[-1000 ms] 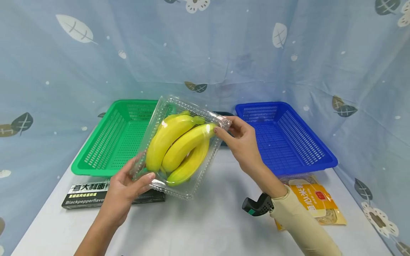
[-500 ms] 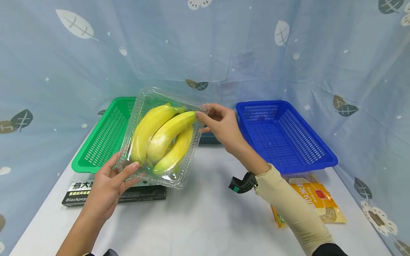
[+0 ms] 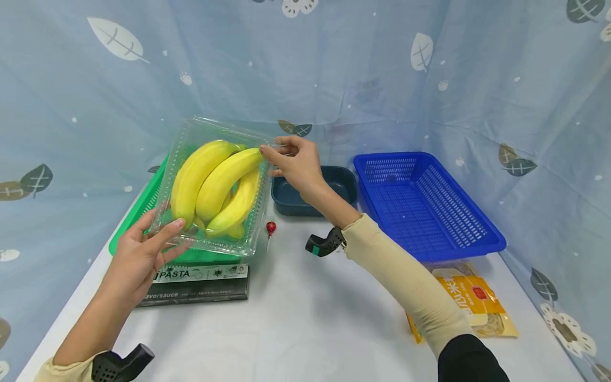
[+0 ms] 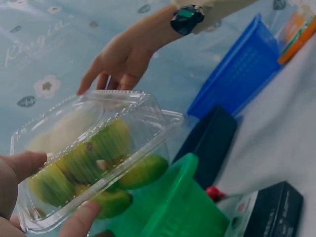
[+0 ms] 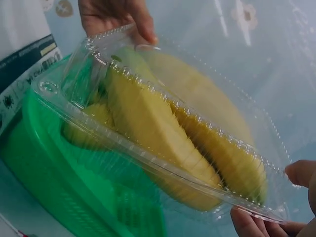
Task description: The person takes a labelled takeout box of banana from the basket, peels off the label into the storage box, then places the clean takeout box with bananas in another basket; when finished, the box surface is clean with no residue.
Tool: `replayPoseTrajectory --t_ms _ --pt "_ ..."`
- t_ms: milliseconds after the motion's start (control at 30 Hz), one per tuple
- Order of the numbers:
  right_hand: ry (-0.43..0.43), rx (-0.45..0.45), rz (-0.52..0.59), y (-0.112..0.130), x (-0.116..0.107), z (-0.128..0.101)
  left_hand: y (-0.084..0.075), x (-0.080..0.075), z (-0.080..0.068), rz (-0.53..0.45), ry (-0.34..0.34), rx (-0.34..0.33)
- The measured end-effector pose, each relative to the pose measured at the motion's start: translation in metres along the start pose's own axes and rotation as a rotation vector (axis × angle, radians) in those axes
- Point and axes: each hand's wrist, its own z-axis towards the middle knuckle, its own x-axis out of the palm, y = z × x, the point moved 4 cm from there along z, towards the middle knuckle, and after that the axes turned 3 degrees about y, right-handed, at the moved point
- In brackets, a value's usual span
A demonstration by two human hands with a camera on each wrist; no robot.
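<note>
left hand (image 3: 143,252) grips near corner | right hand (image 3: 296,164) pinches far corner | steadying banana box (image 3: 215,185) tilted over green basket (image 3: 125,233)

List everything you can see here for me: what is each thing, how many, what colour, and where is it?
clear box of bananas: one, see-through plastic with yellow bananas inside, held up over the green basket
green basket: one, green, back left of the table, mostly behind the box
pasta box: one, black and white, lying in front of the green basket
small tray: one, dark teal, at the back between the two baskets
red sweet: one, red, on the table in front of the small tray
blue basket: one, blue, back right
snack packet: one, orange and yellow, in front of the blue basket
table: one, white
left hand: grips the box's near corner
right hand: pinches the box's far corner
</note>
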Motion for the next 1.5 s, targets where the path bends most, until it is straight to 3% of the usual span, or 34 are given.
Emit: replayPoseTrajectory --t_ms 200,533,833,1100,1267,1500 --pt "0.006 0.052 -0.029 -0.01 0.011 0.019 0.001 -0.011 0.01 -0.011 -0.01 -0.059" --pt "0.0 0.133 -0.085 -0.027 0.026 0.049 -0.002 -0.03 0.034 -0.215 0.014 -0.209" --pt "0.02 0.241 -0.23 -0.053 0.045 0.078 -0.003 -0.045 0.053 -0.14 -0.011 -0.319" --pt "-0.019 0.342 -0.378 -0.082 0.06 0.1 0.007 -0.048 0.065 -0.162 -0.057 -0.443" --pt "-0.016 0.399 -0.47 -0.096 0.067 0.108 0.013 -0.053 0.071 -0.129 -0.034 -0.513" --pt "0.042 0.435 -0.601 -0.104 0.077 0.115 0.021 -0.057 0.082 -0.139 -0.017 -0.543"
